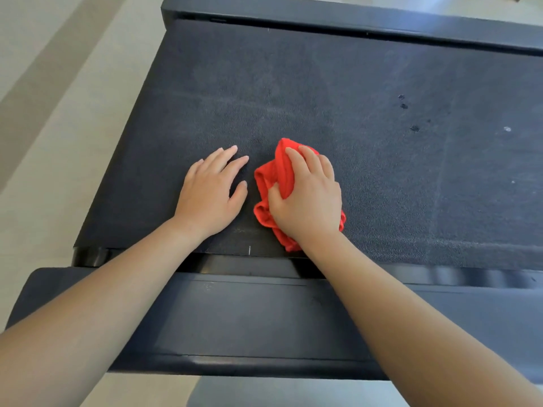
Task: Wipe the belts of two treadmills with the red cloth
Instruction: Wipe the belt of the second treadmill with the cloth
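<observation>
Head view, right hand point(308, 198) clutching a crumpled red cloth point(274, 183) on the dark textured treadmill belt point(323, 92), left hand point(210, 192) flat, empty, fingers spread, just left.

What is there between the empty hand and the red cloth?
Nothing: in the head view only a narrow strip of bare dark belt separates the left hand from the red cloth.

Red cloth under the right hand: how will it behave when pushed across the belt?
Probably floppy: the crumpled red cloth bunches in folds under the right hand. Likely light. The textured dark treadmill belt may drag it, so it could bunch further.
</observation>
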{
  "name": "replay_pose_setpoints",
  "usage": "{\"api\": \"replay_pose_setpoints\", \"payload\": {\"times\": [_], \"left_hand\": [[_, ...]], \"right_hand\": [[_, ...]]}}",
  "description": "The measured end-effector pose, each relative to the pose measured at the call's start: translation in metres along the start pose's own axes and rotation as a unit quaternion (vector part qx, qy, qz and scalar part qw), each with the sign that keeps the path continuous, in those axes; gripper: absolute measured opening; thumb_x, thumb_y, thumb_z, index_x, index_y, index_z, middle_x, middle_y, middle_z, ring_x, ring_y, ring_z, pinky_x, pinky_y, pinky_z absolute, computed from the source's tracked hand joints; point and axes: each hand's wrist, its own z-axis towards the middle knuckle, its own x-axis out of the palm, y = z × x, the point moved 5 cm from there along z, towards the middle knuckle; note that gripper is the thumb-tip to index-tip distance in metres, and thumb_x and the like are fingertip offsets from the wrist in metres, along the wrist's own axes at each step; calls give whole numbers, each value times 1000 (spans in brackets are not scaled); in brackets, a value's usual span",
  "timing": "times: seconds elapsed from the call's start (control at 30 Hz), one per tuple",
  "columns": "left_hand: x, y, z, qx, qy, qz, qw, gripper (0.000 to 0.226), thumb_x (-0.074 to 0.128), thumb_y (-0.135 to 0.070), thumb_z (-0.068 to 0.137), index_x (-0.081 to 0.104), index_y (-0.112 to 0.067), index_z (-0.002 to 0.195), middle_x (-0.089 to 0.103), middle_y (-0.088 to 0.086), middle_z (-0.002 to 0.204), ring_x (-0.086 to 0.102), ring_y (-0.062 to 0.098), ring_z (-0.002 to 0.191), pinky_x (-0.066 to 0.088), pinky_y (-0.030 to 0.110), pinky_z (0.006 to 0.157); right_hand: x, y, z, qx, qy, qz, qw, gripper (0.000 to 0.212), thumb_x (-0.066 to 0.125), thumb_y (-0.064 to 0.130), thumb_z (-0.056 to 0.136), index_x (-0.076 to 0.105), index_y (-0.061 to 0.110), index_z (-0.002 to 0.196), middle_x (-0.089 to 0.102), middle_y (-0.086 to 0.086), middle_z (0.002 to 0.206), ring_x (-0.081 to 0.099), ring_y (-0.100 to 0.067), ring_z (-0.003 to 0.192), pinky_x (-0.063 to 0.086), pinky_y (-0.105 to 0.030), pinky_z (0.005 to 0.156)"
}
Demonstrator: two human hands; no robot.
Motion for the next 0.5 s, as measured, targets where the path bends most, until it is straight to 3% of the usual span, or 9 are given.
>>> {"api": "replay_pose_setpoints", "payload": {"times": [0.23, 0.5], "left_hand": [[8, -9, -4, -14, 13, 0, 1000, 48, 44, -31, 94, 39, -21, 141, 26, 2, 154, 16, 20, 143, 10, 48, 114], [24, -36, 17, 19, 31, 14, 999, 52, 39, -39, 92, 34, -27, 143, 21, -2, 155, 11, 17, 144, 5, 49, 114]], "right_hand": [[-10, -16, -33, 0, -17, 5, 1000, 63, 50, 37, 76, 45, 18, 136, 40, -1, 145, 32, -26, 133, 42, -44, 88], [-28, -61, -3, 56, -40, -25, 997, 61, 54, 32, 79, 42, 19, 138, 38, 2, 146, 31, -24, 134, 38, -41, 97]]}}
